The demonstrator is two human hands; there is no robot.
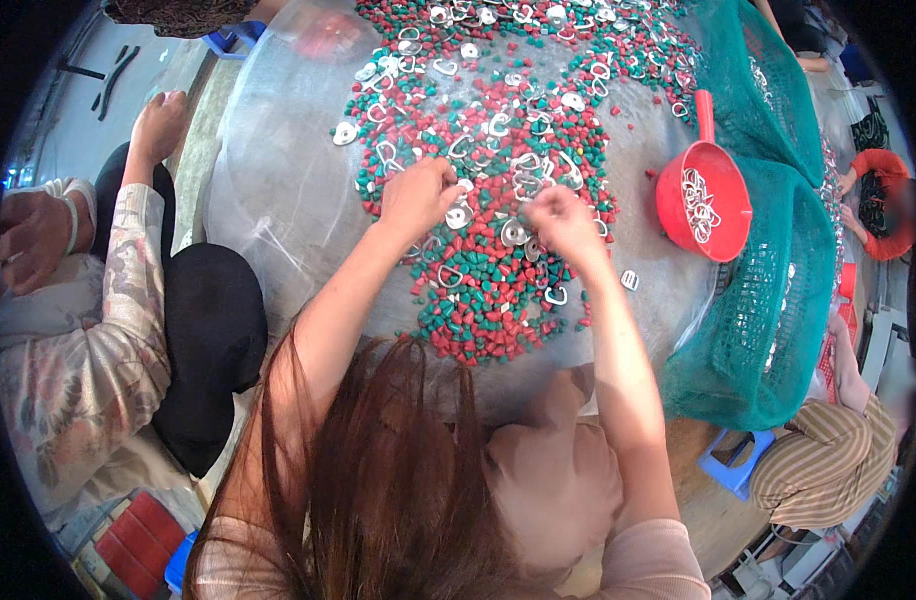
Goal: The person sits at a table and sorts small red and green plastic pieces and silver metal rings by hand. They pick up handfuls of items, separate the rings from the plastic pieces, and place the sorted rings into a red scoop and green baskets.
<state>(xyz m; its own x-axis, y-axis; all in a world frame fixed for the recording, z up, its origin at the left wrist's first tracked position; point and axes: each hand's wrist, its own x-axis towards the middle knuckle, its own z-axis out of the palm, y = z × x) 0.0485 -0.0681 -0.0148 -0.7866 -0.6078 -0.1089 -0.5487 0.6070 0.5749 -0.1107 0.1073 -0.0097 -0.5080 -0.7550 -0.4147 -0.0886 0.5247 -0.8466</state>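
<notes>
Red and green cone-shaped pellets (473, 330) are heaped on the table, with silvery metal rings and buckles mixed in. My left hand (418, 200) is over the left of the heap, fingers pinched together beside a small pale metal piece (465, 186). To its right, my right hand (568, 225) is slightly blurred, its fingers curled together near a round metal piece (514, 233). What either hand holds, if anything, is too small to make out. A D-shaped metal ring (450, 275) lies in the pellets below my hands.
A red long-handled scoop (730, 235) holding metal rings stands right of the heap. Green mesh sacks (748, 370) line the table's right side. A metal buckle (630, 280) lies near my right forearm. A person in a patterned sleeve (133, 290) sits at left; others sit at right.
</notes>
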